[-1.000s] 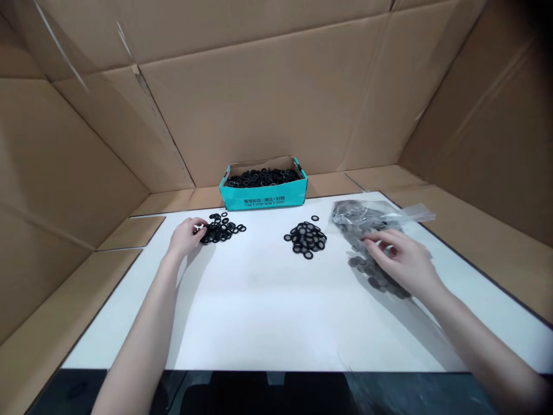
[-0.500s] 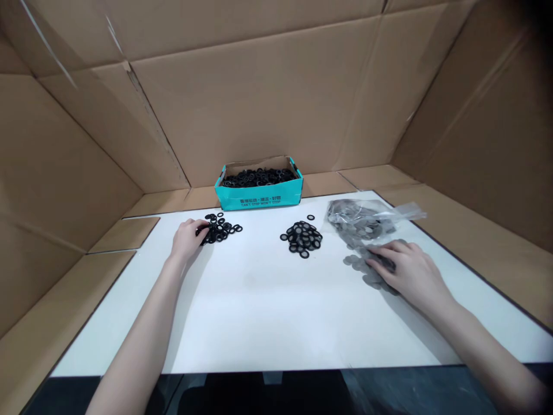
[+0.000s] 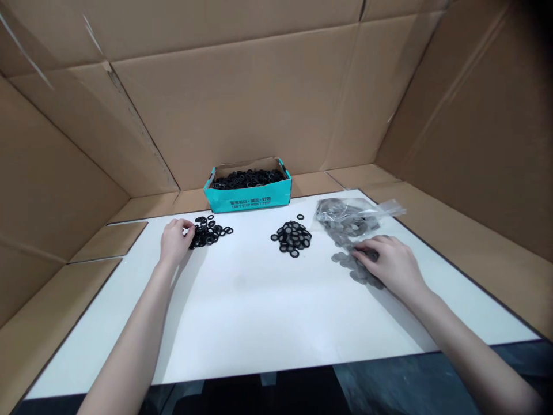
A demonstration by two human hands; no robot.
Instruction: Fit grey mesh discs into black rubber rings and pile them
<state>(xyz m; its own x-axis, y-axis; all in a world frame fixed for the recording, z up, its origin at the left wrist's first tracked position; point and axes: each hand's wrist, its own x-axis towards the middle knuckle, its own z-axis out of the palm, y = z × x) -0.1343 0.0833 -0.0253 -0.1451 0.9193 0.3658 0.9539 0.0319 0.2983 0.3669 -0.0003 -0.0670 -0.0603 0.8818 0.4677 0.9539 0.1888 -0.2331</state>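
Observation:
At the left, my left hand (image 3: 174, 241) has its thumb and fingertips pinched at the edge of a loose pile of black rings (image 3: 210, 233); a dark ring edge shows between them. My right hand (image 3: 394, 264) lies low over a spread of thin grey discs (image 3: 364, 275), thumb and forefinger closed at their edge, apparently on a disc. Its palm side is in shadow and partly hidden. Between the hands sits a heap of black rings with grey centres (image 3: 294, 237). One such ring (image 3: 300, 217) lies apart just behind it.
A turquoise box (image 3: 248, 199) full of black rings stands at the back. A clear plastic bag (image 3: 352, 216) with more grey discs lies behind my right hand. Cardboard walls (image 3: 242, 104) enclose the white table (image 3: 250, 323) at the back and sides.
The whole view has shifted, so things appear further left. My left hand has drawn slightly away from the rings' middle. My right thumb and forefinger have come closer together at the discs.

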